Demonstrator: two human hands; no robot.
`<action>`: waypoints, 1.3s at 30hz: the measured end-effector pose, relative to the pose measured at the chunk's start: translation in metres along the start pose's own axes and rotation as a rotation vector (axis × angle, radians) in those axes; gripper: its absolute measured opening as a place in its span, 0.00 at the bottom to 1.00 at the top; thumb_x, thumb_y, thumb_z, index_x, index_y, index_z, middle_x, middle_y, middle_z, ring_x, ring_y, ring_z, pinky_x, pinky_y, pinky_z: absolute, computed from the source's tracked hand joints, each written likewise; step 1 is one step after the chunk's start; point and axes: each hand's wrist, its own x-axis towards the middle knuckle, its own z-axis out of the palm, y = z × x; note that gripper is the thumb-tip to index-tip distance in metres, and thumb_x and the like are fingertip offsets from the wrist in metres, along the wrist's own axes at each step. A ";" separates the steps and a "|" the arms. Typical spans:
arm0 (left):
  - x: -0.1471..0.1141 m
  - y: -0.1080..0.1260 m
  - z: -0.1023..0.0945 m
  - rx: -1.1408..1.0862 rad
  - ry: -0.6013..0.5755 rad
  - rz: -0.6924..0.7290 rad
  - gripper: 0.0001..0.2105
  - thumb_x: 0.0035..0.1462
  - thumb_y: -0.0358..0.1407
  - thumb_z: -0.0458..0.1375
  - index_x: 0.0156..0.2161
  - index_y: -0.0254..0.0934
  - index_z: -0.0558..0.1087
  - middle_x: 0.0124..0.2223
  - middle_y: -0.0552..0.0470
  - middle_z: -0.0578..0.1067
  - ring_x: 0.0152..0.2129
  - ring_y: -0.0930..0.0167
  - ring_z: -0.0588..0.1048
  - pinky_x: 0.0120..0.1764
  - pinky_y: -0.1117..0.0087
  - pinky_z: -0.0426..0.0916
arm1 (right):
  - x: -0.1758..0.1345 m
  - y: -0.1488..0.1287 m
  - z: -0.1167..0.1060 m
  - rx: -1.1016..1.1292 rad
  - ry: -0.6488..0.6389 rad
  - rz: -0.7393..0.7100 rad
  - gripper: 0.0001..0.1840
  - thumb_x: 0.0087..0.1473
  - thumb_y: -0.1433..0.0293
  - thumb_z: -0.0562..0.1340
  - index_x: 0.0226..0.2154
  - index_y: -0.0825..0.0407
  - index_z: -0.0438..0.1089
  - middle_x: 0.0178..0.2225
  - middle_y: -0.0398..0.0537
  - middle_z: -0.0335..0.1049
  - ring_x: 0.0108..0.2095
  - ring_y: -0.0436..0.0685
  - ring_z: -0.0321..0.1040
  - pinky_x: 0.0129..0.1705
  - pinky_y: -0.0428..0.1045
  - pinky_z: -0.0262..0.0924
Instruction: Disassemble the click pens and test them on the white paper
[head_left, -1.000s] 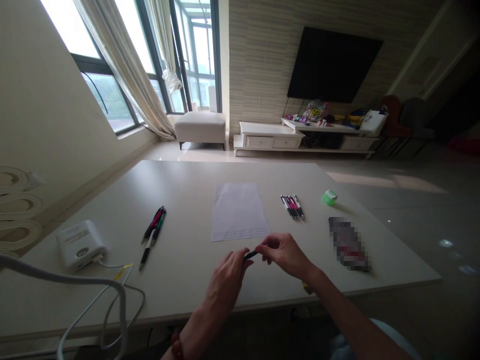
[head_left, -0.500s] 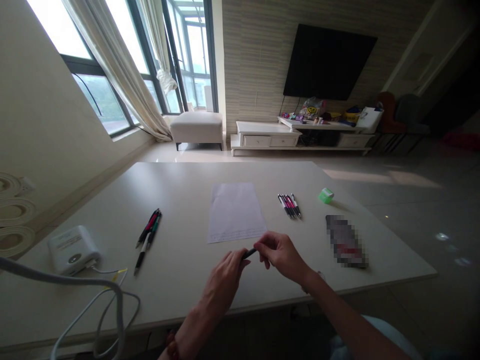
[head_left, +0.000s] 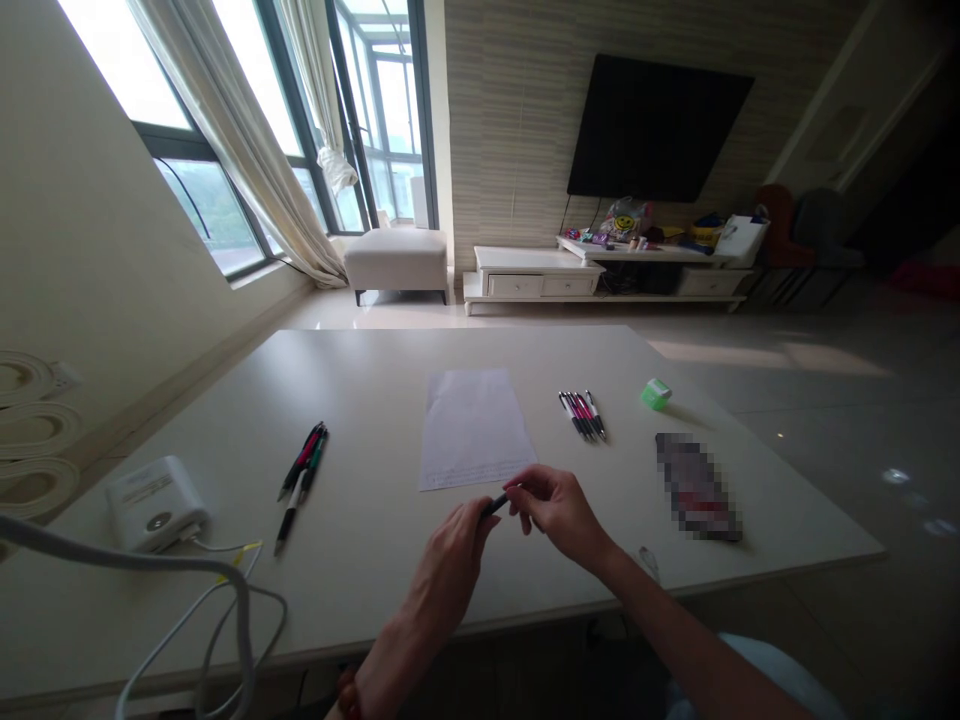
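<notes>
Head view, with the sheet of paper [head_left: 476, 430] as the landmark: both hands meet just on the near side of the paper, by its near right corner, with a slim dark pen part [head_left: 495, 503] between them. The left hand [head_left: 448, 552] has its fingers closed around the lower end; the right hand [head_left: 559, 510] pinches the upper end narrowly between thumb and forefinger. Whether anything is tucked inside the left fingers I cannot tell. For good work at this step, I would judge, the left grip should be the steady one, while the right fingertips do the fine work, both ends in one straight line so that nothing bends or slips. Light pressure suits so thin a piece, and working low over the table [head_left: 375, 590] would catch a drop. Right of the paper lies a row of pens [head_left: 581, 416]; left of it, a looser pen cluster [head_left: 301, 478], both well apart from the hands.
</notes>
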 end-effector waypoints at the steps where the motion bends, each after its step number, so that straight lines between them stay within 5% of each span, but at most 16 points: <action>1: 0.000 0.001 -0.001 -0.004 0.000 -0.004 0.10 0.60 0.37 0.49 0.45 0.39 0.68 0.40 0.50 0.76 0.35 0.70 0.75 0.38 0.69 0.70 | 0.000 -0.001 0.001 -0.015 0.032 0.001 0.16 0.45 0.58 0.64 0.25 0.55 0.68 0.17 0.41 0.65 0.15 0.46 0.59 0.16 0.43 0.54; 5: 0.002 0.004 -0.004 -0.022 -0.018 -0.036 0.10 0.61 0.36 0.48 0.44 0.38 0.67 0.38 0.49 0.76 0.33 0.70 0.75 0.37 0.68 0.70 | 0.001 -0.004 0.003 0.013 0.002 -0.001 0.17 0.45 0.59 0.65 0.32 0.55 0.69 0.20 0.43 0.67 0.16 0.47 0.61 0.16 0.43 0.53; 15: 0.004 0.009 -0.006 -0.018 0.002 -0.069 0.11 0.60 0.38 0.49 0.43 0.38 0.68 0.35 0.50 0.77 0.29 0.70 0.75 0.33 0.69 0.70 | 0.005 -0.001 0.003 0.072 0.056 -0.006 0.15 0.42 0.60 0.67 0.25 0.56 0.70 0.17 0.40 0.64 0.15 0.46 0.57 0.16 0.42 0.50; 39: 0.004 0.011 -0.008 -0.109 -0.027 -0.193 0.12 0.59 0.41 0.48 0.42 0.38 0.69 0.23 0.57 0.70 0.20 0.74 0.68 0.26 0.74 0.63 | 0.010 0.002 0.008 0.137 0.047 0.032 0.16 0.43 0.58 0.66 0.27 0.56 0.72 0.16 0.39 0.61 0.15 0.43 0.48 0.15 0.43 0.42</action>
